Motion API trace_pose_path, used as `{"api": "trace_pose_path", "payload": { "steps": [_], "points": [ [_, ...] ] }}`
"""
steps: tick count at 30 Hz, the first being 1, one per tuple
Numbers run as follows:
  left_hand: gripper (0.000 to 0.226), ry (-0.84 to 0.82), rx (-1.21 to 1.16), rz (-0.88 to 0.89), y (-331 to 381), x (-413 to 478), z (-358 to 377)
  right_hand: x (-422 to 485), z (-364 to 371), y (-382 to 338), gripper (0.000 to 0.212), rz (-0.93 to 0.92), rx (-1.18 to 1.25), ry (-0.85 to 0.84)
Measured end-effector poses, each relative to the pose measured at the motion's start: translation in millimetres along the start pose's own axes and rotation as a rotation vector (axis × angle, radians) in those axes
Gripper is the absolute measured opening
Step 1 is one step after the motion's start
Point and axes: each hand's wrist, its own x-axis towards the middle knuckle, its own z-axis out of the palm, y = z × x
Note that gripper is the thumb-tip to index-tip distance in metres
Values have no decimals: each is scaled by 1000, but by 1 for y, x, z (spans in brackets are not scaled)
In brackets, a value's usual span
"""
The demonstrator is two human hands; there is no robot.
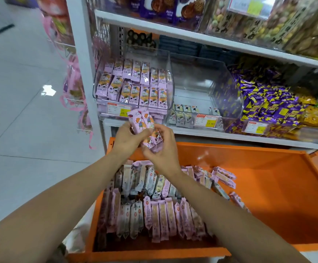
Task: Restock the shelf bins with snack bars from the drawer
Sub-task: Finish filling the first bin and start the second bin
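Both hands hold a small bunch of pink snack bars [144, 128] above the back edge of the orange drawer [268, 186]. My left hand [126, 138] grips the bunch from the left, my right hand [162, 147] from the right and below. Rows of pink and pale bars [154, 211] lie in the drawer's left half. Just behind the hands stands a clear shelf bin [170, 86] filled with matching pink bars. The clear bin [228, 99] to its right holds only a few pale bars at its front.
A third bin with purple and yellow packets [268, 103] stands further right. Upper shelves carry cookie boxes and jars. A white shelf post [82, 54] and a wire rack with pink ribbons [74, 88] stand at the left, next to grey floor tiles.
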Motion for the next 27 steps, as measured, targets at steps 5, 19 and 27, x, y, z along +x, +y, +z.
{"api": "trace_pose_path", "payload": {
  "steps": [5,19,27],
  "points": [
    [33,135,259,387,24,22,-27,59,1,-35,55,-33,49,96],
    [67,217,1158,552,4,69,-79,158,36,-51,52,187,-342,-25],
    [66,205,1109,615,-7,73,-87,164,56,-55,68,167,-330,-97]
  ]
}}
